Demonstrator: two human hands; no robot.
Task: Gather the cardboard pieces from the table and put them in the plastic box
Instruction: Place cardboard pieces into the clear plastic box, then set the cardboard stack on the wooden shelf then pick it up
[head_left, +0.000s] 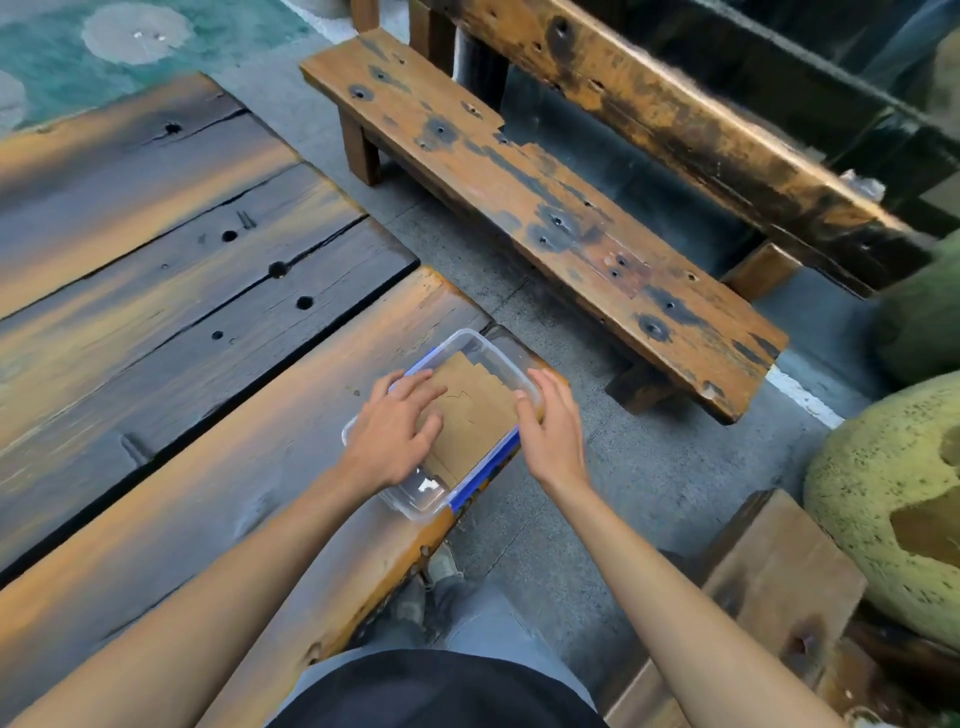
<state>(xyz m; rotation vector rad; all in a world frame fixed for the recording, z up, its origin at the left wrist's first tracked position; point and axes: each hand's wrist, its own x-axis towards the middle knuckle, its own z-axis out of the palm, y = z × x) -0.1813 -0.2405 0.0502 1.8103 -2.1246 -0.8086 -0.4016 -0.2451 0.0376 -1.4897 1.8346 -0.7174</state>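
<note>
The cardboard (475, 410) lies in the box (498, 358), at the worktop (208, 467) edge. The left hand (392, 431) presses it down, open and flat; the right hand (553, 426) is open against the box's side. A hard push could tip the box off the edge.

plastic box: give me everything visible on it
The plastic box is a clear, rectangular tub with rounded corners and blue trim along its long sides. It sits lidless and upright at the table's edge, skewed to that edge, one corner near or just past it. Brown cardboard lies flat inside, covering most of the floor; the near end shows bare. The left hand presses on the cardboard, and the right hand rests at the box's right rim.
</note>
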